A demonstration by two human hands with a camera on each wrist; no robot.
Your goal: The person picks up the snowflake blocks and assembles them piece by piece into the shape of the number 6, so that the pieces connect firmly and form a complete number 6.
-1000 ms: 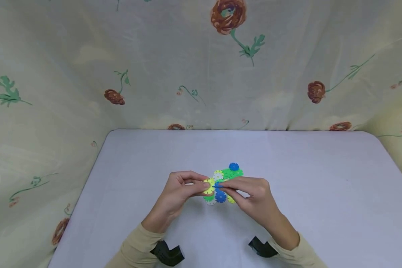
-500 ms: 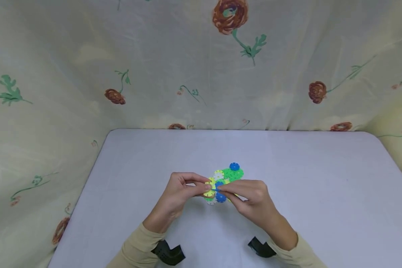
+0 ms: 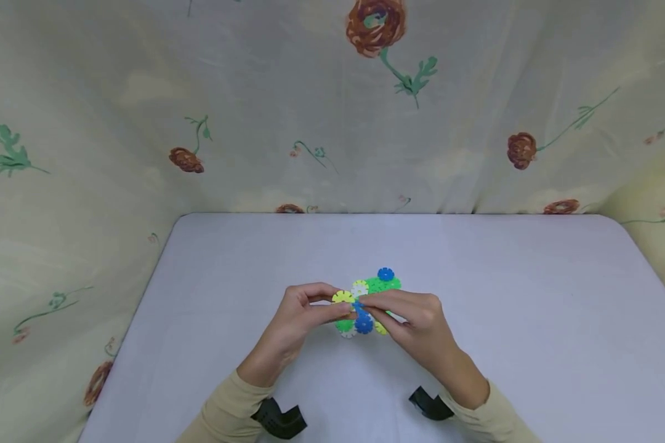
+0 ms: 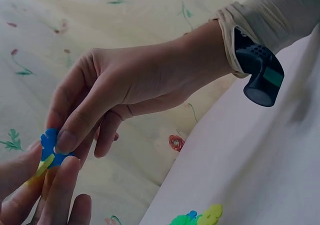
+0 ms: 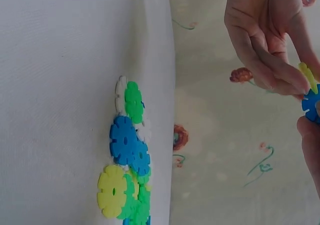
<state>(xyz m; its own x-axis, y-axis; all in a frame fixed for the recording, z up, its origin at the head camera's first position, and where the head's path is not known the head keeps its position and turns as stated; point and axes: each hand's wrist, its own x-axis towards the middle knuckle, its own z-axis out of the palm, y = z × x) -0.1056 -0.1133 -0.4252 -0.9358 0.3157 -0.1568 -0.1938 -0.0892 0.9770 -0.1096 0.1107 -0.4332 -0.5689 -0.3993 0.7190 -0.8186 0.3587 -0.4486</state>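
My left hand (image 3: 305, 314) pinches a yellow notched snowflake disc (image 3: 342, 298) between thumb and fingers. In the right wrist view a blue notched disc (image 5: 311, 104) meets that yellow disc edge to edge at an angle; how far their slots engage cannot be told. My right hand (image 3: 415, 314) pinches the blue disc, seen best in the left wrist view, where the right thumb covers part of the blue disc (image 4: 48, 142). Both hands are held above the table, fingertips close together.
Below and behind the hands a heap of discs lies on the white table (image 3: 227, 264). It includes a blue disc (image 3: 364, 323), a green disc (image 3: 345, 326) and a yellow disc (image 5: 112, 191). A flowered curtain (image 3: 255, 92) hangs behind the table.
The yellow disc has tilted in the left fingers and shows more above the thumb. The right fingertips dipped slightly, then rose again with the blue disc. The heap stays put.
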